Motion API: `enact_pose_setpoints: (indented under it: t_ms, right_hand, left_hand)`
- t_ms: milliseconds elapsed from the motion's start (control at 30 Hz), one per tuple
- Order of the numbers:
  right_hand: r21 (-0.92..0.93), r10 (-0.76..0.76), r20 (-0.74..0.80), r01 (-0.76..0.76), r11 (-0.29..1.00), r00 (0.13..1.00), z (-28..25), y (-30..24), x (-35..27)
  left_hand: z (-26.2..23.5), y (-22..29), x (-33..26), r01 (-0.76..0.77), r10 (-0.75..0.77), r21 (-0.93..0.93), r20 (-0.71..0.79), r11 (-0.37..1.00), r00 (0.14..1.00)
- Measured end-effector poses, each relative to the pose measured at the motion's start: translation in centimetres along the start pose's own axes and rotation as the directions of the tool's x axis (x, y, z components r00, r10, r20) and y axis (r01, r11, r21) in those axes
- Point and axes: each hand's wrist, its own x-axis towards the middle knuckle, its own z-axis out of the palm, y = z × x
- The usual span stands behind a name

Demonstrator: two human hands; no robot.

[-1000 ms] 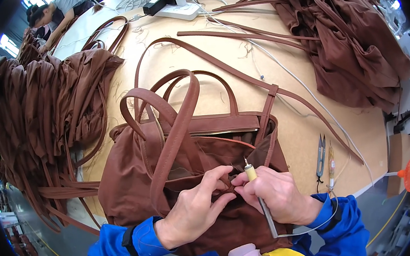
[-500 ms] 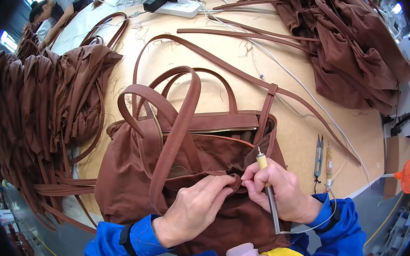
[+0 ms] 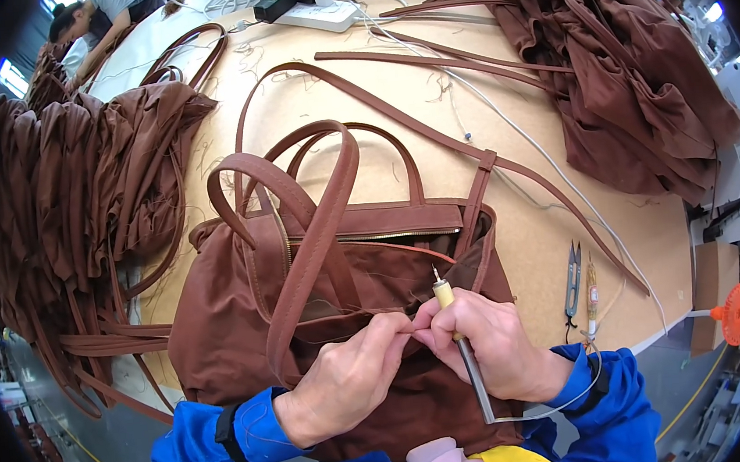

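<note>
A brown fabric bag (image 3: 247,330) with long straps lies on the tan worktable, its zipped mouth facing away from me. My left hand (image 3: 343,378) pinches a fold of the bag's fabric near its middle. My right hand (image 3: 485,344) pinches the same fold and also holds a pen-like tool (image 3: 459,346) with a pale yellow grip, a dark shaft and a thin metal tip pointing up toward the bag's opening. The fingertips of both hands meet on the cloth. Blue sleeves cover both forearms.
Heaps of brown bags lie at the left (image 3: 68,196) and the far right (image 3: 629,76). Small thread snips (image 3: 573,279) and a thin tool lie right of the bag. A white power strip (image 3: 316,14) and cables sit at the back. Another person (image 3: 92,18) works at the far left.
My right hand has turned the tool more upright, its tip now higher near the bag's mouth. Both hands have shifted slightly up on the fold.
</note>
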Motion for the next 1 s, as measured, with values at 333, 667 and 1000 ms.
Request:
enact_pose_setpoints:
  t_ms: [333,667,1000]
  right_hand:
    - [0.185,0.17,-0.013,-0.165,0.969,0.985,-0.4,0.2,-0.6]
    - [0.575,0.291,-0.001,-0.238,0.783,0.957,1.0,0.3,-0.3]
    - [0.603,0.136,-0.228,0.03,0.797,0.964,-1.8,-0.3,3.0]
  left_hand:
    - [0.1,0.1,-0.3,0.087,-0.088,-0.071,-0.01,0.994,0.996]
    - [-0.4,-0.7,0.6,0.028,-0.025,-0.029,0.105,0.999,0.994]
    - [-0.5,-1.0,0.6,0.087,-0.07,-0.088,0.173,0.992,0.982]
